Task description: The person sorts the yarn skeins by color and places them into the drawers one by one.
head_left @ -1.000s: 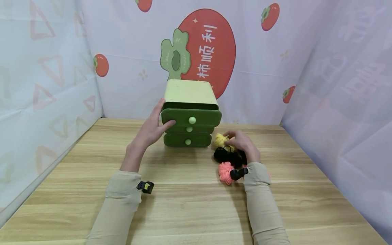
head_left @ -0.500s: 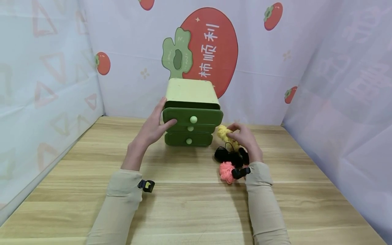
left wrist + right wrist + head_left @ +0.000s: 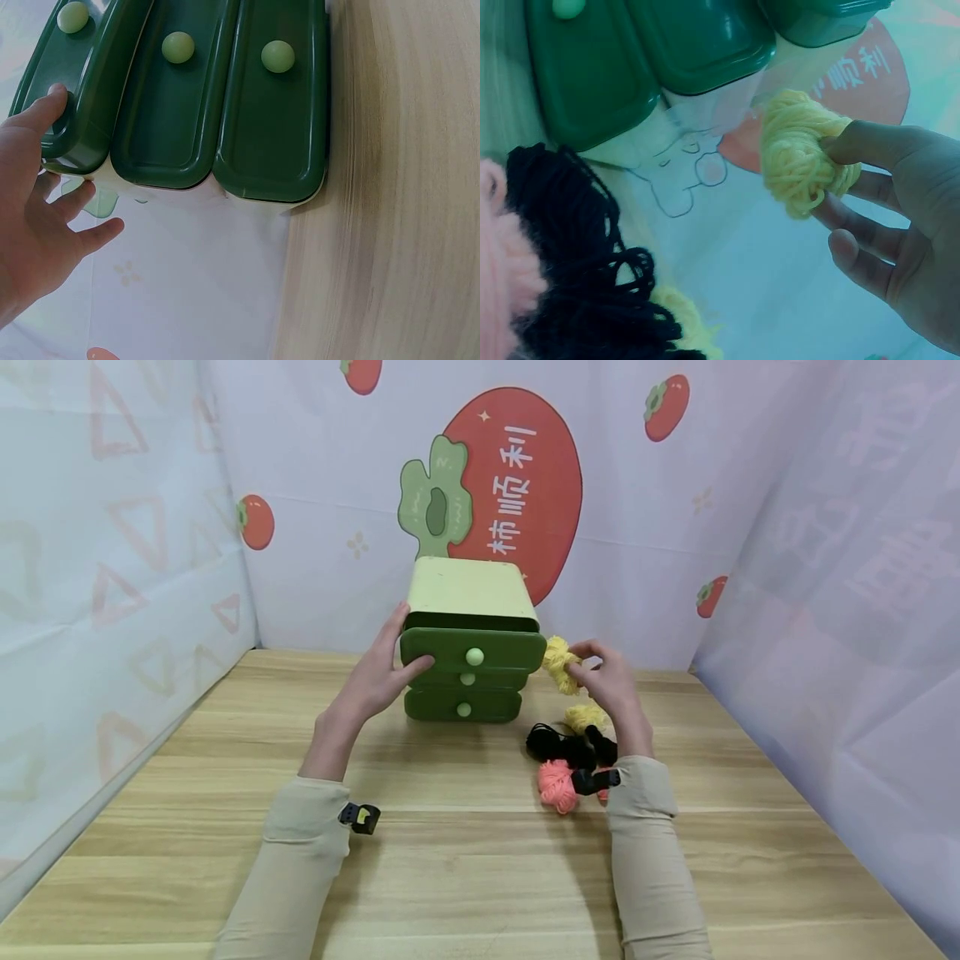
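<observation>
A small chest of drawers, with a cream top point(image 3: 472, 587) and green fronts, stands at the back of the table. Its top drawer point(image 3: 510, 652) sticks out a little, leaving a dark gap above. My left hand point(image 3: 367, 681) rests at the chest's left side, thumb on the top drawer's front; in the left wrist view the fingers look spread and fairly straight. My right hand point(image 3: 611, 681) pinches a skein of yellow yarn point(image 3: 558, 666) between thumb and fingers, off the table, right of that drawer. The right wrist view shows the yellow skein point(image 3: 799, 154) clearly.
On the table below my right hand lie another yellow skein point(image 3: 587, 718), black yarn point(image 3: 551, 743) and pink yarn point(image 3: 557, 787), partly hidden by the wrist camera point(image 3: 595, 781). Patterned cloth walls point(image 3: 322, 585) enclose the back and both sides.
My right hand has picked up one yellow skein from the pile and raised it beside the top drawer, uncovering the other yellow skein. The left hand stays at the chest.
</observation>
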